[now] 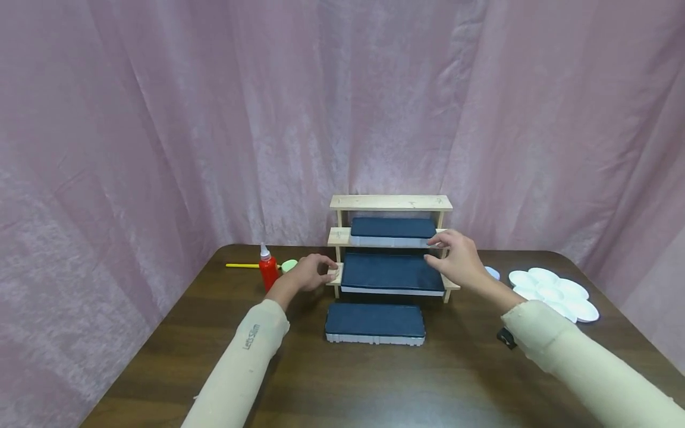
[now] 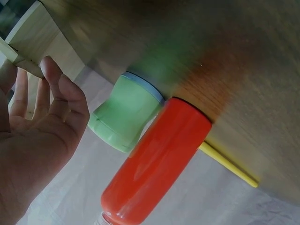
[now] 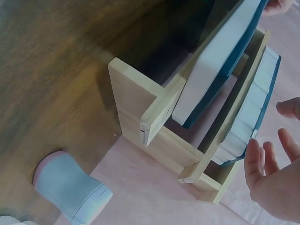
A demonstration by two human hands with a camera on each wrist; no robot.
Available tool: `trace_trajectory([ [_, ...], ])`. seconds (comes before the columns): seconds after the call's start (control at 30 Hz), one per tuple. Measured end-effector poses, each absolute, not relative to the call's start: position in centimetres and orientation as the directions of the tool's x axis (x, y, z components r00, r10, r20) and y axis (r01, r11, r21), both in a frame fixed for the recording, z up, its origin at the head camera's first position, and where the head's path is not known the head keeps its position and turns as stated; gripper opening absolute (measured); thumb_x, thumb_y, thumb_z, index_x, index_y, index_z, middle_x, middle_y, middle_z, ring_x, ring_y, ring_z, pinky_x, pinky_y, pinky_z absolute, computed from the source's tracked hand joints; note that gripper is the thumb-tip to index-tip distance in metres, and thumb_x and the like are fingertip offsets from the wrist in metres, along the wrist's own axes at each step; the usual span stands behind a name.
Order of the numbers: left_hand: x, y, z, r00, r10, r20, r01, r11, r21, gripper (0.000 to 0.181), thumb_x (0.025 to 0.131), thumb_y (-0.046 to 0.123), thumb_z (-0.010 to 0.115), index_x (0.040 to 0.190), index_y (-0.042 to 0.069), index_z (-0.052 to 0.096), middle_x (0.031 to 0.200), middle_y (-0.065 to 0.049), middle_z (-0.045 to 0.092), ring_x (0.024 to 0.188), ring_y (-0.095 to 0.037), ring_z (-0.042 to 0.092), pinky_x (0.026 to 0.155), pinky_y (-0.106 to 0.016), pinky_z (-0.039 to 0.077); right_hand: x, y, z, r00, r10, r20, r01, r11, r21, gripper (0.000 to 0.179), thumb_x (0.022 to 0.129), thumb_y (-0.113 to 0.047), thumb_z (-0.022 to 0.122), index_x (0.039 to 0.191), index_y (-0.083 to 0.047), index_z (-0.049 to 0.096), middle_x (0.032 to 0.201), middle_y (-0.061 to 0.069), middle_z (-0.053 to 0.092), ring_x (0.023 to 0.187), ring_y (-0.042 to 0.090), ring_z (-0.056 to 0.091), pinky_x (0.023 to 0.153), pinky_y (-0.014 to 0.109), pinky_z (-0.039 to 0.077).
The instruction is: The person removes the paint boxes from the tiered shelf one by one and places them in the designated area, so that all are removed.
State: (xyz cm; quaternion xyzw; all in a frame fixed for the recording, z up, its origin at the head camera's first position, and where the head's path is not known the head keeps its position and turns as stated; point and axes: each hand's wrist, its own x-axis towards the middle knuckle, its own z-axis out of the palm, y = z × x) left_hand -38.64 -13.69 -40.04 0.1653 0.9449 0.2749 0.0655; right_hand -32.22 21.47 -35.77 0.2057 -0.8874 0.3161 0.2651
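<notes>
Wooden rack (image 1: 390,203) part-loaded: upper box (image 1: 393,227) and lower box (image 1: 393,272) on steps, front box (image 1: 374,320) on the tabletop (image 1: 439,380).

Left to right: red bottle (image 1: 269,270) near the tabletop's far left corner; left hand (image 1: 310,272) pinching the left end of the rack's lowest step; rack near the middle of the far edge, lower box on the lowest step, upper box on the middle one; front box flat before the rack, touched by neither hand; right hand (image 1: 461,258) with thumb and fingers apart at the upper box's right end, contact uncertain; white palette (image 1: 551,294) toward the right edge. Judgement: two placements look done, subject to small alignment; front box appears to be what is left, if it too belongs on the rack.
</notes>
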Motion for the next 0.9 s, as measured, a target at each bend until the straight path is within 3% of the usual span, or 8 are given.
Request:
trace_trajectory([
  [0.37, -38.4, -13.8, -40.0, -0.934, 0.357, -0.027, 0.285, 0.786, 0.548, 0.030, 0.092, 0.023, 0.072, 0.122, 0.018, 0.069, 0.140, -0.017, 0.054, 0.126, -0.038, 0.050, 0.107, -0.053, 0.041, -34.0, 21.6, -35.7, -0.783, -0.158, 0.601, -0.517, 0.703, -0.489, 0.030, 0.080, -0.005, 0.078, 0.107, 0.004, 0.069, 0.117, 0.023, 0.057, 0.111, 0.040, 0.054, 0.088, 0.056, 0.044],
  [0.9, -38.5, -13.7, -39.9, -0.940, 0.339, -0.034, 0.267, 0.796, 0.544, 0.031, 0.093, 0.023, 0.071, 0.123, 0.019, 0.068, 0.141, -0.017, 0.053, 0.126, -0.037, 0.050, 0.107, -0.052, 0.041, -36.2, 21.3, -35.5, -0.858, -0.159, 0.488, -0.423, 0.757, -0.497, 0.047, 0.081, -0.015, 0.081, 0.120, 0.004, 0.063, 0.135, 0.029, 0.048, 0.127, 0.045, 0.044, 0.104, 0.061, 0.036],
])
